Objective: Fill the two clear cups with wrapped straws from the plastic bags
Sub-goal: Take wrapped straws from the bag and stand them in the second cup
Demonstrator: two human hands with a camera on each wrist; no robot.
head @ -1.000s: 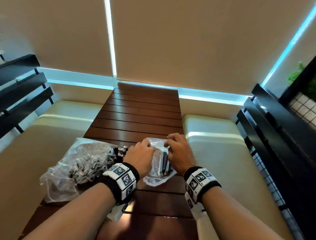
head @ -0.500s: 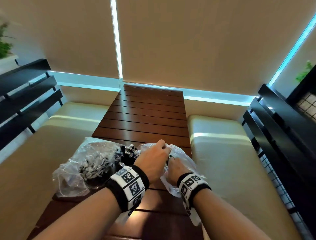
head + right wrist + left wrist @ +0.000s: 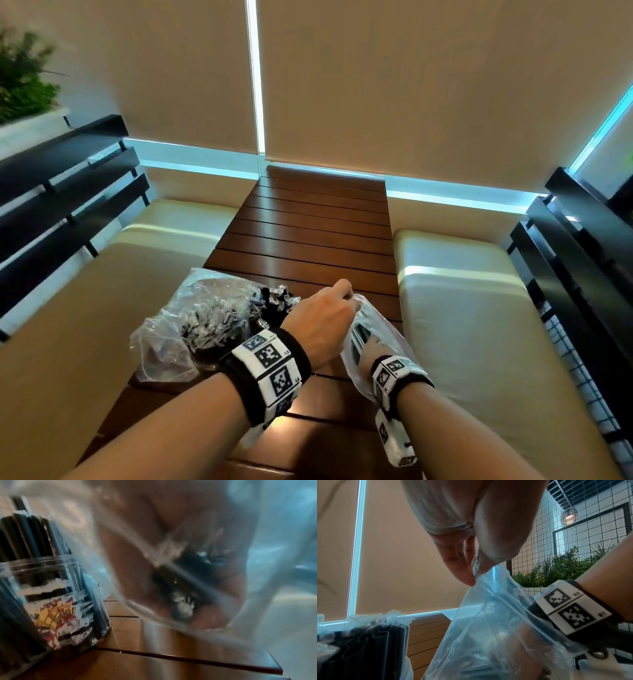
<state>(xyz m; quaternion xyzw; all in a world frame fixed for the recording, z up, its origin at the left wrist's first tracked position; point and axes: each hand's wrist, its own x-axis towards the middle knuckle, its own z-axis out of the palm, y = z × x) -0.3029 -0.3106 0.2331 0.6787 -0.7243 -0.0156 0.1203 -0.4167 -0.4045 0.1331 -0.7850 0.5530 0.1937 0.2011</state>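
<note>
Straws (image 3: 360,337), wrapped, dark: a few lay inside the small zip bag (image 3: 380,322) near the right edge of the counter (image 3: 308,240), toward its near end. Head view: left hand (image 3: 327,317) pinched the bag's mouth and held it up; right hand (image 3: 371,346) was sunk inside the bag to the wrist. A larger crumpled bag (image 3: 191,318) of straws lay at the counter's left edge, just beside the left wrist.

Left wrist view: fingertips (image 3: 467,578) of the left hand pinched the zip strip of the small bag (image 3: 488,622), holding the mouth open. Right wrist, banded, entered the bag from the right. Dark straws stood bunched at lower left.

Right wrist view, blurred: right hand (image 3: 192,591), seen through the bag film, had its fingers curled round a few dark straws (image 3: 187,580). One clear cup (image 3: 51,595), labelled, stood on the counter to the left, already packed with straws. Second cup not identified with certainty.

Step judged in hand: drawing the last straws from the small bag. Next move calls for lifting the bunch clear of the mouth without snagging the film, then standing it in a cup.
</note>
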